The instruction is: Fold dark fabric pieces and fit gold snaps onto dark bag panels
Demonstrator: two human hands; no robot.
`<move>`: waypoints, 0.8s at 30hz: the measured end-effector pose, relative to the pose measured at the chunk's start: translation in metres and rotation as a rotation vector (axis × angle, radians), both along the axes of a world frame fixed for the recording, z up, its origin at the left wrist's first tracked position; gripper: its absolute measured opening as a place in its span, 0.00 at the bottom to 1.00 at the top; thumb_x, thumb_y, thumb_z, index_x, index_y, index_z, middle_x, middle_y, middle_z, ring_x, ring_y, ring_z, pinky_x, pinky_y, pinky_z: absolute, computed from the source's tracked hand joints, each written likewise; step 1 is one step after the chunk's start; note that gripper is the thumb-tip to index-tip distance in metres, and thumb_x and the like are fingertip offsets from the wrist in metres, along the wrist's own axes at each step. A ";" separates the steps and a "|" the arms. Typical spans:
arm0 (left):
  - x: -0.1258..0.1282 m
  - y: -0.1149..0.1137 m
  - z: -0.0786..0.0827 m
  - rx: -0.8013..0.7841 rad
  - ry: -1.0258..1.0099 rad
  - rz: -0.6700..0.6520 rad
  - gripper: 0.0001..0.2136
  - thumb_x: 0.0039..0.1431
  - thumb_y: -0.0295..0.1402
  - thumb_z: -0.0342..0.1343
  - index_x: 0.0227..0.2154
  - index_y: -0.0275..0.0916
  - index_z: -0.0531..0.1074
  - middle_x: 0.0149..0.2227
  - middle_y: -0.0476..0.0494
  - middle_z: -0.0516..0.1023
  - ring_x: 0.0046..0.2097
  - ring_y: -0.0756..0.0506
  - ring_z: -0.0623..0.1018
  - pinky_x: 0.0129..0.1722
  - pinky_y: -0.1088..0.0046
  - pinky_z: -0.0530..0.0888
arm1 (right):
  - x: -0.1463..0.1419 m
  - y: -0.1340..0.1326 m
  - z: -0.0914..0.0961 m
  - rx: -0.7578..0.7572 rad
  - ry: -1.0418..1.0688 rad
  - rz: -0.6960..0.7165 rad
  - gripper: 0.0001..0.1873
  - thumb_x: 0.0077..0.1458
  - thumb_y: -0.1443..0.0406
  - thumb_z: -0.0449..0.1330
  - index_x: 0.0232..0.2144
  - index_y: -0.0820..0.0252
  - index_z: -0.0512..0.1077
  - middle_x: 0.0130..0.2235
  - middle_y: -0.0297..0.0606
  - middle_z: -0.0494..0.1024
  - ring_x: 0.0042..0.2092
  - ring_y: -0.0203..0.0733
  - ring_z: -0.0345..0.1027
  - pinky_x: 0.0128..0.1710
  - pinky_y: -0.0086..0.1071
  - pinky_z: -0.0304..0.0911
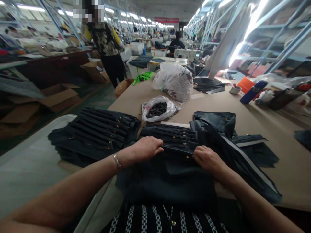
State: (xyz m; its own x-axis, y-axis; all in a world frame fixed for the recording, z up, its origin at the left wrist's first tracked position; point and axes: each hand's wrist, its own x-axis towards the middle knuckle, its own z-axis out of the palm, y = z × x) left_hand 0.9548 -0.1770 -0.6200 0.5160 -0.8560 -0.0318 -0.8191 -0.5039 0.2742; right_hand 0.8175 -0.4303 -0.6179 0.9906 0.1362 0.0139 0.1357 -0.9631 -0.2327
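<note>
A dark panel with a zipper (167,174) lies in front of me and hangs toward my lap. My left hand (149,146) is closed on its upper edge near the middle. My right hand (206,158) pinches the same edge farther right, beside a small gold zipper pull. Just beyond my hands lies a row of overlapping dark zippered panels (170,132) with gold pulls. To the left rests a larger stack of similar panels (94,132). More dark pieces (216,121) lie to the right, one with a pale strip along it.
An open plastic bag of small dark parts (157,109) sits beyond the panels, with a bulky white plastic bag (175,82) behind it. A blue object (254,92) stands at the right. Cardboard boxes (48,100) are on the floor at left. A person (107,42) stands beyond the table.
</note>
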 end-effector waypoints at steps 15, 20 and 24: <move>0.025 -0.047 -0.048 0.177 -0.104 0.156 0.13 0.59 0.41 0.50 0.36 0.36 0.72 0.36 0.36 0.77 0.38 0.38 0.77 0.36 0.63 0.71 | 0.059 -0.033 -0.054 -0.091 0.154 -0.176 0.11 0.59 0.62 0.51 0.27 0.59 0.68 0.33 0.37 0.72 0.35 0.37 0.67 0.36 0.28 0.56; -0.008 -0.039 -0.051 -0.027 -0.347 -0.084 0.09 0.59 0.35 0.49 0.40 0.38 0.68 0.40 0.39 0.72 0.42 0.39 0.72 0.40 0.60 0.69 | 0.058 -0.046 -0.076 0.023 0.148 -0.152 0.13 0.56 0.62 0.51 0.23 0.59 0.67 0.29 0.35 0.72 0.32 0.38 0.67 0.33 0.29 0.56; -0.018 -0.033 -0.081 -0.090 -0.392 -0.191 0.26 0.55 0.52 0.51 0.49 0.38 0.64 0.49 0.37 0.68 0.47 0.37 0.69 0.47 0.58 0.67 | 0.065 -0.049 -0.088 0.093 0.022 -0.117 0.10 0.54 0.63 0.52 0.24 0.57 0.69 0.29 0.35 0.75 0.31 0.40 0.69 0.32 0.29 0.61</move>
